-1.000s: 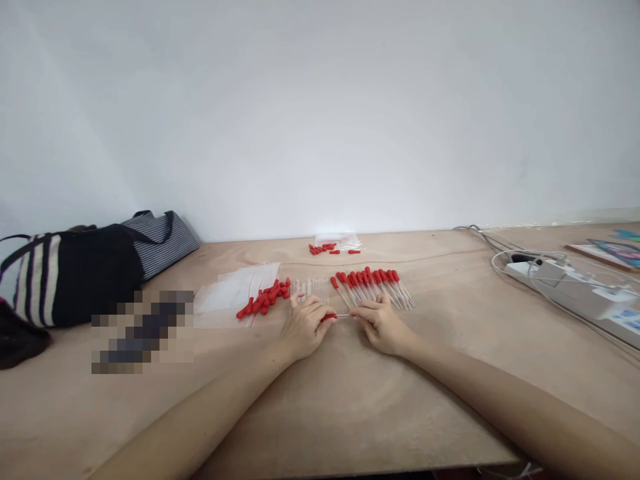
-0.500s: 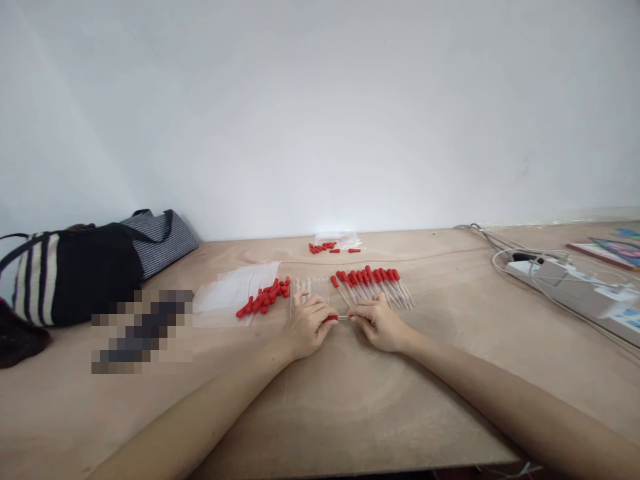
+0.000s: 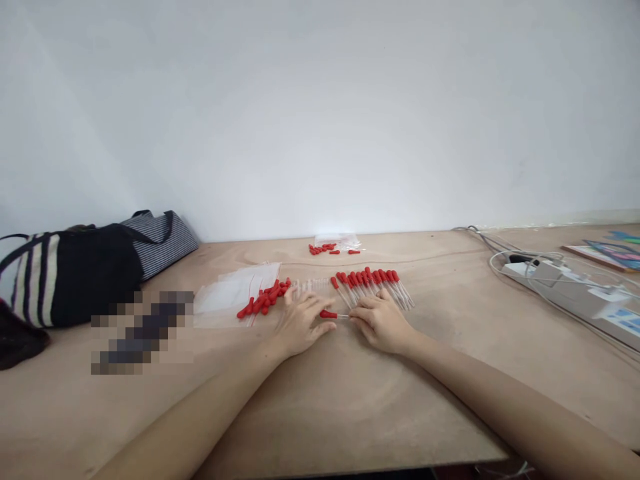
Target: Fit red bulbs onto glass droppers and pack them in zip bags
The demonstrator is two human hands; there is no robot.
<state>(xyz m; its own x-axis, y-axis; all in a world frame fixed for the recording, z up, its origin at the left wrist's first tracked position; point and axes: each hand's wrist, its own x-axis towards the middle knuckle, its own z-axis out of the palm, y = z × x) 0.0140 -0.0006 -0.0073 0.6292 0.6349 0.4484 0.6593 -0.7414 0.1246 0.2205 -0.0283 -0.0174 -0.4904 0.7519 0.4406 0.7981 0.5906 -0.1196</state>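
Between my hands lies a clear dropper with a red bulb, its bulb towards the left. My right hand is closed on the dropper's clear tube. My left hand is open beside the bulb, thumb and fingers apart. Beyond my right hand is a row of several red-capped droppers, fanned side by side. Several clear tubes without bulbs lie beyond my left hand. To their left, a pile of loose red bulbs rests partly on clear plastic bags.
More red bulbs and a small clear bag lie near the wall. A black bag and a striped bag are at the left, near a pixelated patch. A power strip with cables sits at the right.
My left thumb and fingers have opened off the red bulb, which now shows between them. My right hand still holds the tube.
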